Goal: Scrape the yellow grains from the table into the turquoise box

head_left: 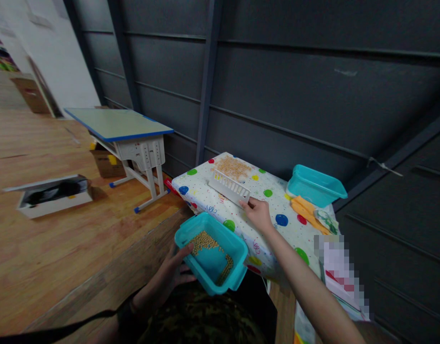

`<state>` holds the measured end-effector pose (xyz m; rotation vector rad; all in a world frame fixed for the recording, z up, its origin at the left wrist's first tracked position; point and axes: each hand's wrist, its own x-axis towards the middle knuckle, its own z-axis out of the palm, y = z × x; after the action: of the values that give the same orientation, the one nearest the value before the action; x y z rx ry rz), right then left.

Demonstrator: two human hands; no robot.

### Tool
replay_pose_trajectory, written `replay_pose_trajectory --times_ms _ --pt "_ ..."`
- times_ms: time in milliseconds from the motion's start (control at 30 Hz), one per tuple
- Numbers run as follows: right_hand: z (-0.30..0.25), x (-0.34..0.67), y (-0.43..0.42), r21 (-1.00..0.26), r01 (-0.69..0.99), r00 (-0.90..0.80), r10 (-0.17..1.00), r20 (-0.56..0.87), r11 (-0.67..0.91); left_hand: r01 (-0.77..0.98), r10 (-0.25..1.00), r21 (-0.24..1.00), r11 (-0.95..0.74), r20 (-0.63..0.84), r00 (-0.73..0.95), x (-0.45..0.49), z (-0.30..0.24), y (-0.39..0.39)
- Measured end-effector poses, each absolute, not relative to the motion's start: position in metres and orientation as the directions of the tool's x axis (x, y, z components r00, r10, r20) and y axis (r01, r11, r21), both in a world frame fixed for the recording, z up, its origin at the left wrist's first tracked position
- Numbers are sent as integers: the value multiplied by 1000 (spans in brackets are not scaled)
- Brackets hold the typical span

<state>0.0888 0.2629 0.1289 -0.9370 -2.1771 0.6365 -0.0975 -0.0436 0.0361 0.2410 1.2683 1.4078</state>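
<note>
My left hand (pixel 178 265) is closed on the left rim of a teal plastic basin (pixel 237 248), which is tilted just below the table's near edge. Round tan beans (pixel 205 241) lie along its left and right sides. With my right hand (pixel 257 215) I grip one end of a narrow white slotted basket (pixel 229 186), held on or just over the table; which of the two I cannot tell. Beyond the basket a patch of loose beans (pixel 234 167) is spread on the balloon-print tablecloth (pixel 209 196).
A second teal basin (pixel 313 184) stands at the table's far right, beside an orange cloth (pixel 309 212). A dark panelled wall (pixel 277 95) borders the table behind. To the left are a desk (pixel 123 124) and an open white box (pixel 57 198) on the floor.
</note>
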Motion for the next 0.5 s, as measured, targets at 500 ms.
replay_pose_trajectory --times_ms 500 --pt "129 87 259 -641 410 -547 737 397 649 -591 794 762 264 -520 -315 -97 36 -43"
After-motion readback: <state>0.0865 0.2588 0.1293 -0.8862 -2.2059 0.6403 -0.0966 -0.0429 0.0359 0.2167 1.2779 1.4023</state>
